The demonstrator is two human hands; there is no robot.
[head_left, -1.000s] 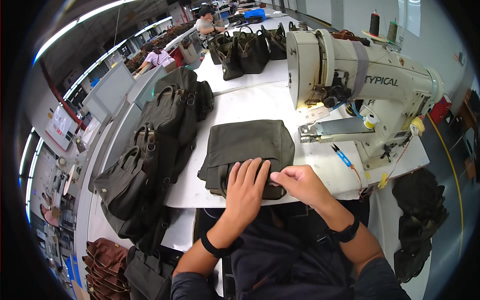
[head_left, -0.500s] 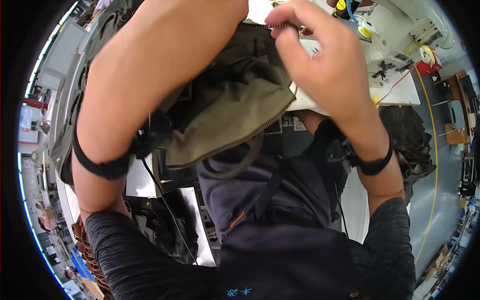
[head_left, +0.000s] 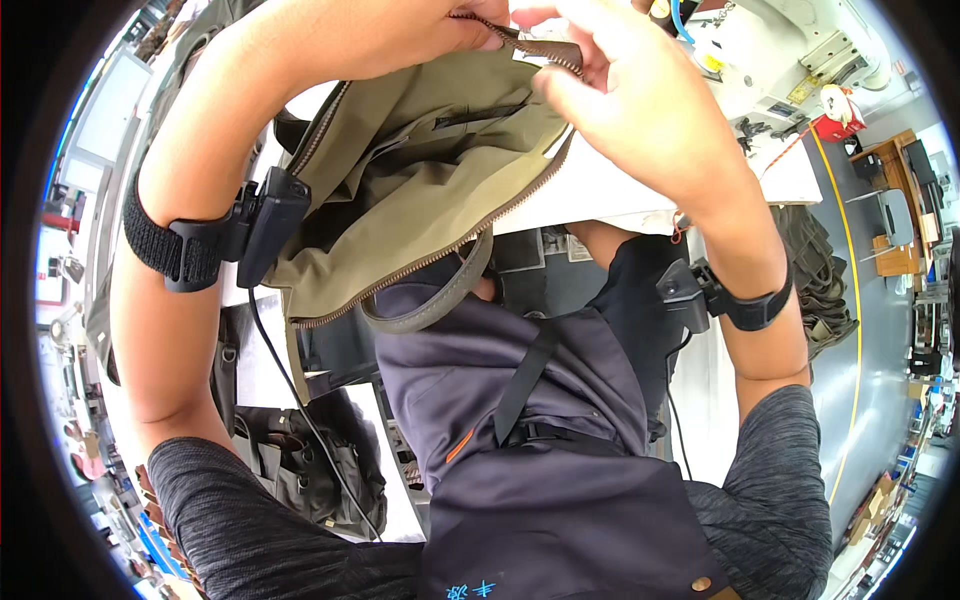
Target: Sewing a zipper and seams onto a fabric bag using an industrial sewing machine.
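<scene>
An olive fabric bag (head_left: 400,240) hangs over the table's edge above my lap, its mouth gaping so the lighter inside shows. A brass-toothed zipper (head_left: 430,285) runs along its near rim, and a curved handle (head_left: 440,305) droops below. At the top of the view my left hand (head_left: 455,30), partly cut off by the picture's edge, pinches a stretch of zipper tape. Thumb and fingers of my right hand (head_left: 630,100) close on the brown zipper end (head_left: 555,50) just to the right.
A sewing machine (head_left: 800,50) stands on the white table (head_left: 790,175) at the far right. Dark bags (head_left: 815,280) are piled beyond the right arm, and more dark bags (head_left: 310,465) lie at lower left. Cables (head_left: 285,370) run from the wrist devices.
The bag's mouth has spread wider, showing more of its inside. Both hands have shifted slightly, and the zipper end between them now shows more plainly. My left forearm has moved left and up.
</scene>
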